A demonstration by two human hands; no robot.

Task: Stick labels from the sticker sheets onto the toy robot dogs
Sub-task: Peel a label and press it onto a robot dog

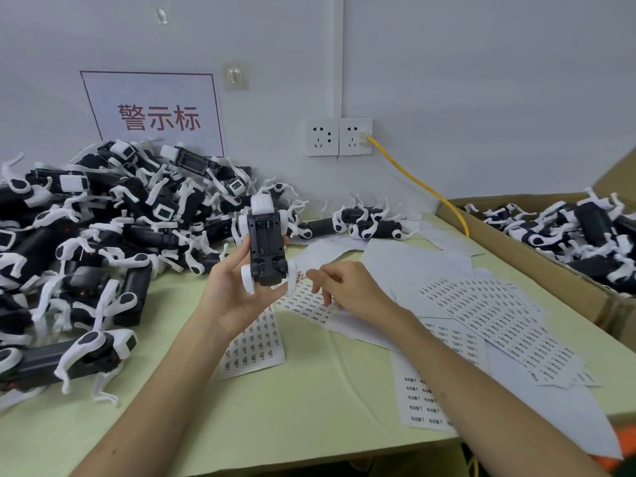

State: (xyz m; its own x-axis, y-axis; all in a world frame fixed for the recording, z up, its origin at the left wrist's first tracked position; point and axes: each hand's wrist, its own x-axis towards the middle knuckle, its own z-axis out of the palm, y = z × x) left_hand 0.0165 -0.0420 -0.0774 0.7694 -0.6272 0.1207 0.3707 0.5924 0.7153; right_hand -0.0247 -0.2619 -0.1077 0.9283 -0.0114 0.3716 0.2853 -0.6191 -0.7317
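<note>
My left hand (237, 290) holds a black-and-white toy robot dog (266, 246) upright above the table, belly and open battery bay facing me, fingers curled round its sides. My right hand (344, 287) rests with its fingertips on a sticker sheet (306, 302) just right of the dog, fingers bent down at the labels. Whether a label is pinched I cannot tell. Another sticker sheet (256, 346) lies under my left wrist, and more sheets (495, 311) spread to the right.
A big heap of toy robot dogs (103, 228) covers the left of the green table (309, 407). A few dogs (364, 223) lie by the wall. A cardboard box (537, 263) with more dogs stands at right. A yellow cable (423, 185) runs from the wall socket.
</note>
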